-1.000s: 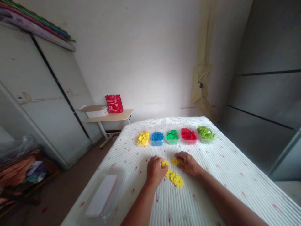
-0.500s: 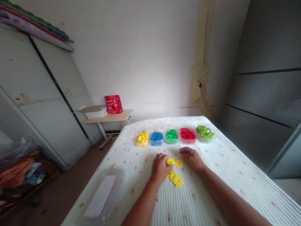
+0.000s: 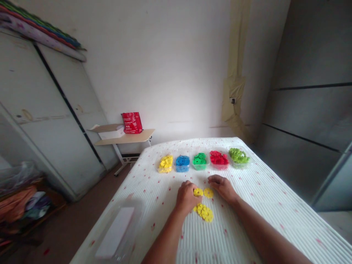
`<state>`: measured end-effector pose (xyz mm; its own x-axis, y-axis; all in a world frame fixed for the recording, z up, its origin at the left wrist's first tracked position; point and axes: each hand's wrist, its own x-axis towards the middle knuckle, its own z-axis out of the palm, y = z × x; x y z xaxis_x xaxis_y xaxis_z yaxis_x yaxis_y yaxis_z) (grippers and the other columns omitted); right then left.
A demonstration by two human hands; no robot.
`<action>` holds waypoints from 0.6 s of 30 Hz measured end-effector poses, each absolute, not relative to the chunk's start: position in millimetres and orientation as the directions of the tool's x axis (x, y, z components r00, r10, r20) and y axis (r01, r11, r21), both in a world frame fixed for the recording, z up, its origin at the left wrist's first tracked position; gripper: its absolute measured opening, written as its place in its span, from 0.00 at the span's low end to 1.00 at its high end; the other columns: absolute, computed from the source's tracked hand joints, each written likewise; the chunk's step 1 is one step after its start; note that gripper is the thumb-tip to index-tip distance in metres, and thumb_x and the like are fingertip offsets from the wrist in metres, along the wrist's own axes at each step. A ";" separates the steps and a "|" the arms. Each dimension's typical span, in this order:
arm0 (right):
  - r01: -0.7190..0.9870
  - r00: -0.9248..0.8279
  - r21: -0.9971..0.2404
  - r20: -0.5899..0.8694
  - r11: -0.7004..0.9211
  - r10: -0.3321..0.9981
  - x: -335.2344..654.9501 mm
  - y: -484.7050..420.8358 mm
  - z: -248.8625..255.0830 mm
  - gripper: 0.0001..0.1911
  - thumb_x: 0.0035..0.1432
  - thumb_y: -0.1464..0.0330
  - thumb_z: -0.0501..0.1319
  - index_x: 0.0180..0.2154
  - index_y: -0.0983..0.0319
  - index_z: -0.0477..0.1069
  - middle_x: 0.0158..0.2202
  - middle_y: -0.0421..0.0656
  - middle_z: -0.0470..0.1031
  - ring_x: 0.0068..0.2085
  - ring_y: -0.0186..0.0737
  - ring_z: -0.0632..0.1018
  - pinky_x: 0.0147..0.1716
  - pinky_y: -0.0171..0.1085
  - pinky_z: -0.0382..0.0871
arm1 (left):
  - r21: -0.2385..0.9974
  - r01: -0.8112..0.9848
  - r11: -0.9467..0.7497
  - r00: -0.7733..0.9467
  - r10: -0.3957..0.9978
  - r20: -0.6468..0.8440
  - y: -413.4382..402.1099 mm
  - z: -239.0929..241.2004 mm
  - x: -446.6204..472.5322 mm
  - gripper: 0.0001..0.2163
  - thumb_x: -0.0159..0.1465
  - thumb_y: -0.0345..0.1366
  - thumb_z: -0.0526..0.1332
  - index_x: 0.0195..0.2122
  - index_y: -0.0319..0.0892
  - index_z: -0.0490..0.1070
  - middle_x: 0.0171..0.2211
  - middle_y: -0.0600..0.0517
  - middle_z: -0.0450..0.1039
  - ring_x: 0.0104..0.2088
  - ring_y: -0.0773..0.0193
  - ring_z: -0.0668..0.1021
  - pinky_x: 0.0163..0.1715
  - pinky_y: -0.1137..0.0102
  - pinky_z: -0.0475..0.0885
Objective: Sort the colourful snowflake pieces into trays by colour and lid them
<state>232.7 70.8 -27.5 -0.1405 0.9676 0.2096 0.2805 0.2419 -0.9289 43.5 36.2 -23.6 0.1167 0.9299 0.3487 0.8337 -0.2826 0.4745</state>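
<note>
My left hand [image 3: 188, 197] is closed, with a yellow notched plastic disc [image 3: 198, 191] pinched at its fingertips. A second yellow disc [image 3: 208, 193] is level with the first, a narrow gap between them. My right hand [image 3: 224, 187] curls in from the right, its thumb side at that second disc's edge and its fingers reaching above it. The thumb's contact is partly hidden. Just below my left hand, several overlapping yellow discs [image 3: 206, 215] lie on the striped cloth [image 3: 209, 242].
Clear tubs stand in a row farther back: yellow discs [image 3: 165, 163], blue discs [image 3: 182, 163], green discs [image 3: 199, 161], red discs [image 3: 219, 160] and light-green pieces [image 3: 238, 156]. A transparent tray [image 3: 137, 223] with a white slab [image 3: 115, 233] is at front left. A side table [image 3: 132, 137] holds a red bag [image 3: 132, 123].
The two discs between my hands appear slightly farther apart than before. Both hands stay in nearly the same place, and the whole view has shifted a little.
</note>
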 end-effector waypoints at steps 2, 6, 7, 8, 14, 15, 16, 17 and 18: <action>0.298 -0.141 -0.924 0.204 0.238 0.969 232.5 71.3 -30.7 0.13 0.43 0.64 0.57 0.32 0.61 0.72 0.31 0.42 0.77 0.34 0.41 0.75 0.38 0.40 0.69 | 0.509 0.809 -0.295 0.073 0.909 0.410 36.9 -17.0 31.4 0.08 0.44 0.32 0.66 0.27 0.41 0.72 0.28 0.52 0.72 0.33 0.63 0.74 0.34 0.70 0.69; 0.347 -0.153 -0.903 0.212 0.254 0.965 230.4 71.6 -36.6 0.13 0.45 0.65 0.56 0.34 0.61 0.72 0.31 0.42 0.76 0.34 0.40 0.75 0.37 0.38 0.68 | 0.524 0.826 -0.208 -0.105 0.856 0.506 55.8 17.3 -12.0 0.09 0.49 0.34 0.63 0.33 0.40 0.72 0.32 0.50 0.72 0.36 0.60 0.74 0.39 0.67 0.70; 0.363 -0.153 -0.895 0.218 0.260 0.964 229.7 71.4 -37.3 0.13 0.45 0.65 0.56 0.34 0.61 0.73 0.31 0.41 0.76 0.34 0.40 0.75 0.36 0.37 0.68 | 0.526 0.832 -0.177 -0.156 0.835 0.528 64.8 28.5 -23.6 0.10 0.51 0.36 0.62 0.35 0.40 0.72 0.35 0.49 0.72 0.38 0.59 0.74 0.41 0.65 0.69; 0.379 -0.151 -0.887 0.222 0.264 0.963 229.2 71.1 -37.6 0.13 0.45 0.65 0.56 0.33 0.61 0.73 0.31 0.42 0.76 0.34 0.40 0.75 0.36 0.37 0.68 | 0.529 0.836 -0.144 -0.207 0.811 0.547 74.6 39.3 -34.2 0.12 0.51 0.37 0.61 0.36 0.40 0.72 0.37 0.47 0.71 0.40 0.57 0.73 0.43 0.62 0.68; 0.418 -0.155 -0.865 0.235 0.279 0.960 228.2 68.6 -33.7 0.12 0.48 0.65 0.55 0.34 0.62 0.72 0.30 0.41 0.75 0.33 0.40 0.74 0.35 0.37 0.68 | 0.495 0.863 0.103 -0.380 0.778 0.500 112.9 60.0 -58.5 0.23 0.51 0.42 0.63 0.48 0.39 0.69 0.46 0.41 0.69 0.48 0.50 0.71 0.44 0.62 0.68; 0.424 -0.161 -0.860 0.237 0.284 0.958 228.3 68.2 -32.3 0.12 0.48 0.65 0.55 0.34 0.62 0.72 0.30 0.41 0.75 0.33 0.40 0.74 0.35 0.37 0.68 | 0.498 0.858 0.124 -0.395 0.781 0.485 111.5 53.4 -56.6 0.24 0.52 0.43 0.62 0.49 0.40 0.68 0.47 0.40 0.69 0.48 0.50 0.71 0.43 0.62 0.68; 0.425 -0.171 -0.857 0.238 0.290 0.956 228.6 67.8 -30.8 0.12 0.48 0.65 0.55 0.34 0.62 0.72 0.30 0.41 0.75 0.33 0.40 0.74 0.35 0.37 0.68 | 0.509 0.851 0.131 -0.403 0.784 0.472 107.8 44.3 -53.7 0.22 0.54 0.42 0.61 0.49 0.40 0.68 0.47 0.40 0.70 0.47 0.50 0.71 0.43 0.62 0.68; 0.421 -0.188 -0.858 0.235 0.295 0.954 229.0 67.4 -29.2 0.11 0.49 0.65 0.55 0.34 0.62 0.72 0.30 0.41 0.75 0.33 0.39 0.74 0.35 0.38 0.68 | 0.525 0.843 0.118 -0.402 0.788 0.467 102.0 33.6 -50.4 0.19 0.56 0.41 0.59 0.47 0.41 0.70 0.45 0.41 0.71 0.47 0.52 0.72 0.44 0.62 0.67; 0.413 -0.209 -0.861 0.226 0.295 0.952 229.5 66.9 -27.7 0.12 0.49 0.66 0.55 0.34 0.62 0.71 0.31 0.41 0.75 0.33 0.39 0.74 0.35 0.38 0.68 | 0.550 0.831 0.090 -0.392 0.795 0.463 94.7 21.9 -46.8 0.16 0.56 0.39 0.58 0.45 0.41 0.71 0.44 0.43 0.72 0.46 0.54 0.72 0.44 0.64 0.67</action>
